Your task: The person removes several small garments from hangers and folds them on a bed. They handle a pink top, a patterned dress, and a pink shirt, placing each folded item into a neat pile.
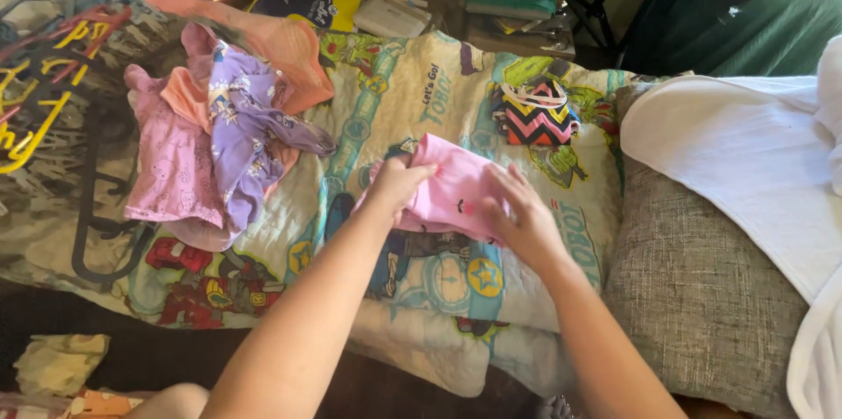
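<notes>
Gripping soft pink garment (452, 186), both hands (399, 186)

Bed covered by cartoon-print quilt (386, 103). On it: pile of pink and purple clothes (215, 138) at left, pink garment (452, 186) at centre, zigzag-patterned cloth (535, 112) beyond, hangers (53, 59) far left.

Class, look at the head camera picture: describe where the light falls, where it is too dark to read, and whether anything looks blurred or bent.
Head view: strong light falls from the right, nearly washing out the white cloth; the top edge and the floor at lower left sink into shadow; the left hand and right hand on the pink garment look slightly soft; the wide lens stretches the forearms toward the bottom edge.
</notes>
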